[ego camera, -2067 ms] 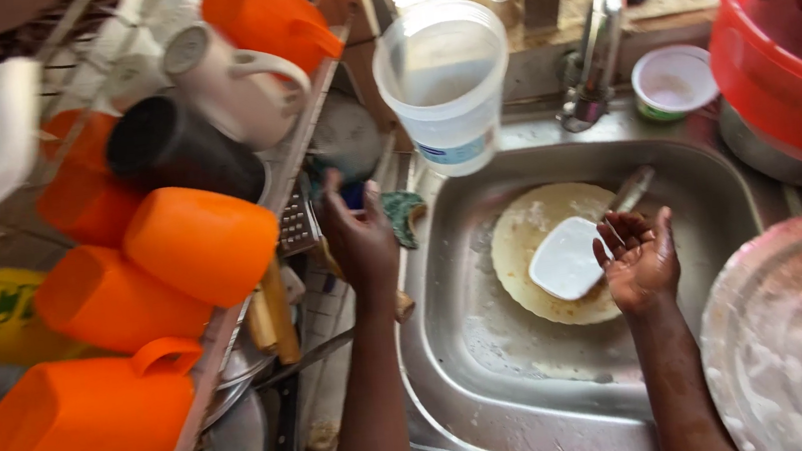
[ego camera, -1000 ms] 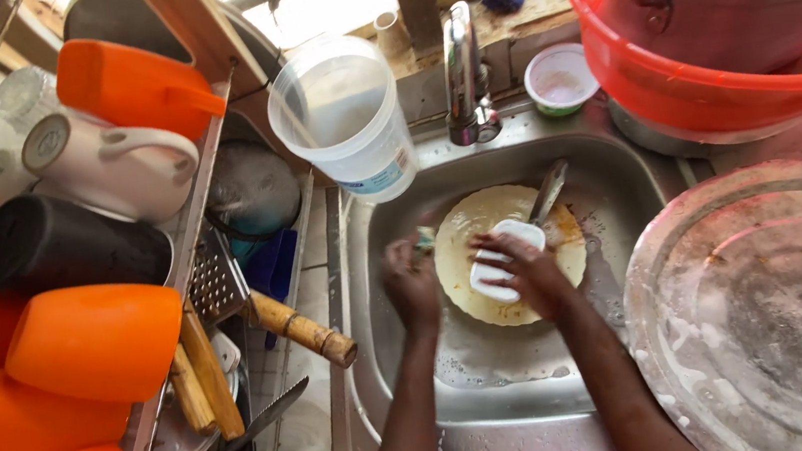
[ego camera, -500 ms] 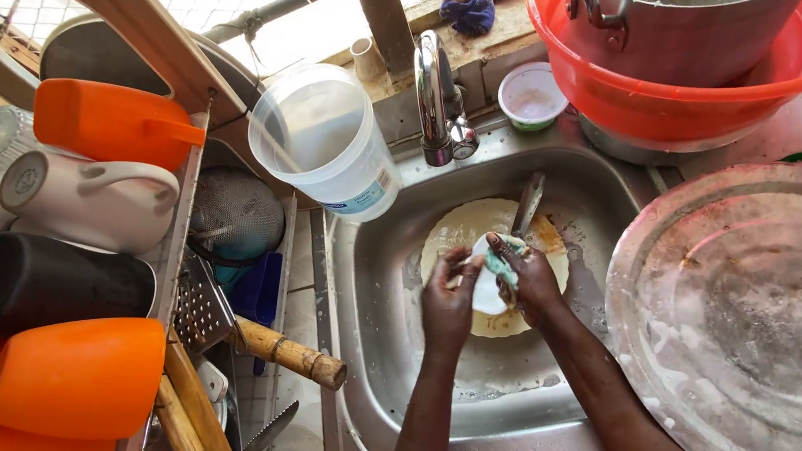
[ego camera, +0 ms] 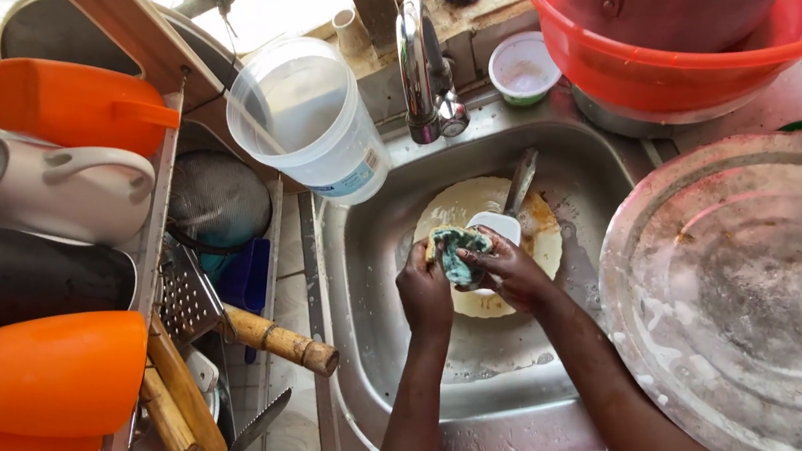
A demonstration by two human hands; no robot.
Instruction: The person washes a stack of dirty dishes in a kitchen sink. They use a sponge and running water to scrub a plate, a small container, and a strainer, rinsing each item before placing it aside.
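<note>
Both my hands meet over the steel sink (ego camera: 376, 359). My left hand (ego camera: 425, 293) and my right hand (ego camera: 509, 272) are closed together on a green and yellow dish sponge (ego camera: 454, 250). Just behind the sponge lies a small white bowl-like dish (ego camera: 497, 228). It rests on a round pale plate (ego camera: 480, 208) on the sink floor. A metal utensil (ego camera: 521, 182) leans across the plate's far edge. The chrome tap (ego camera: 426, 71) stands at the back of the sink.
A clear plastic jug (ego camera: 314, 120) sits at the sink's back left. Left is a dish rack with orange cups (ego camera: 51, 376), a white mug (ego camera: 50, 190), a black cup (ego camera: 19, 274), a grater (ego camera: 183, 301). A large steel lid (ego camera: 761, 295) lies right, beneath a red basin (ego camera: 694, 61) holding a pot.
My left hand came from the rack side into the sink. Both hands closed on the sponge above the plate, and the view moved nearer.
</note>
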